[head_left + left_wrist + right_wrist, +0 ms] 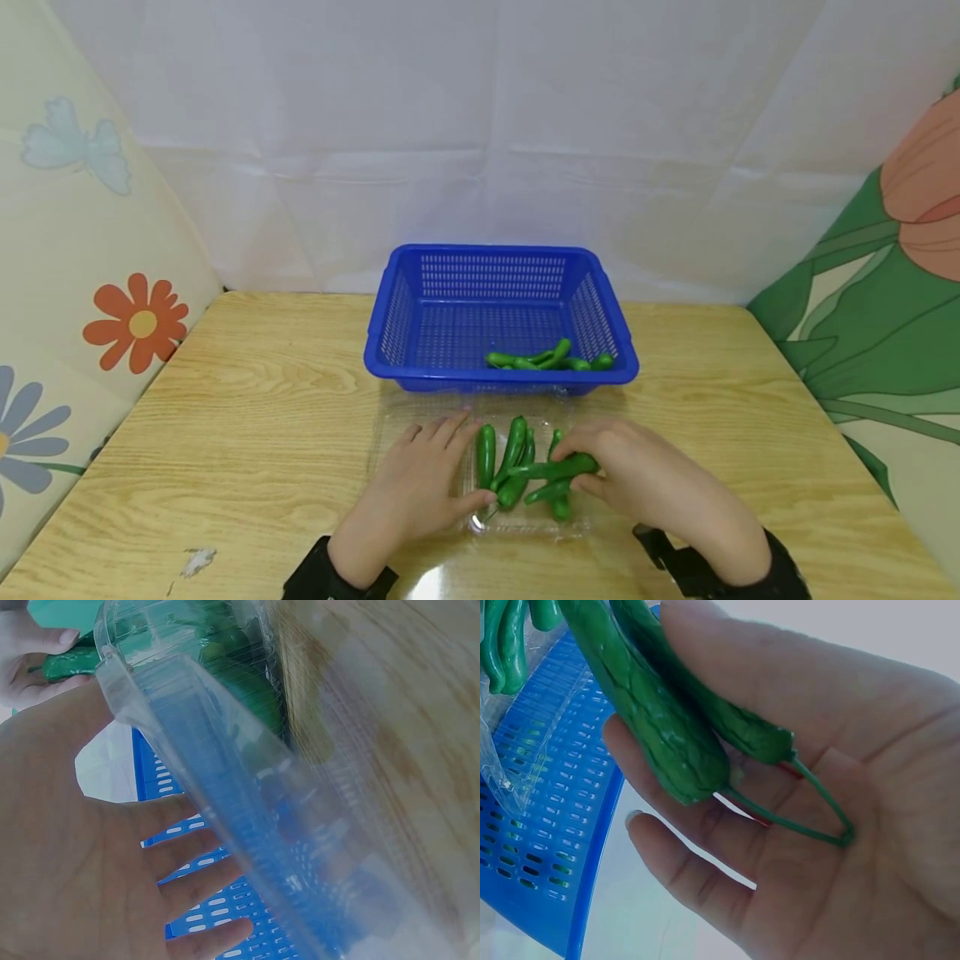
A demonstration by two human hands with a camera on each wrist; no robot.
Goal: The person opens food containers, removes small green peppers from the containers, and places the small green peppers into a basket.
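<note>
A clear plastic container (pixel 525 525) lies on the table with several green chili peppers (pixel 513 450) in it. Thumb and fingers of my right hand (pixel 628 462) pinch two green chili peppers (pixel 649 712) over the container's right side; their thin joined stems lie against the palm in the right wrist view. My left hand (pixel 423 479) is at the container's left side, fingers spread and fairly straight, the thumb near its front edge. In the left wrist view, the transparent wall (pixel 217 765) runs close beside those fingers; whether they all touch it I cannot tell.
Directly behind the container stands a blue perforated basket (pixel 495 377), with more green chili peppers (pixel 525 362) in its front right part. The wooden table (pixel 285 400) meets a white cloth (pixel 480 150) at the back. Patterned cloths hang left and right.
</note>
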